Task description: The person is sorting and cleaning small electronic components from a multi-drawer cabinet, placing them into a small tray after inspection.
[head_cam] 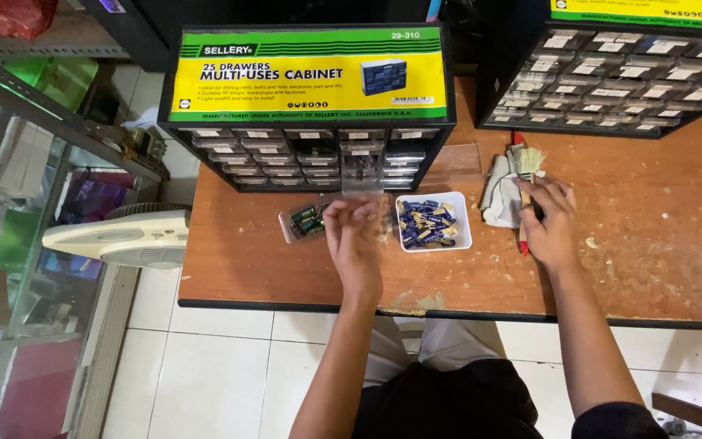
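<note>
Hands work at a worn wooden table (pixel 627 244) before a black cabinet of small clear drawers (pixel 310 154). The left hand (pixel 355 236) pinches a clear plastic drawer (pixel 363 183) in closed fingers, lifted just in front of the cabinet. The right hand (pixel 548 223) is closed on a wooden-handled paintbrush (pixel 527 167) lying beside a crumpled grey cloth (pixel 497 199). Between them sits a white square tray of blue cylindrical parts (pixel 428 221); a second clear drawer of green parts (pixel 306 221) rests left. Holding the slippery drawer level by its edges seems wise while brushing it.

left hand (pixel 355 240) holds clear drawer (pixel 362 189) | right hand (pixel 548 223) on brush (pixel 527 175) | white tray (pixel 432 221) between
</note>
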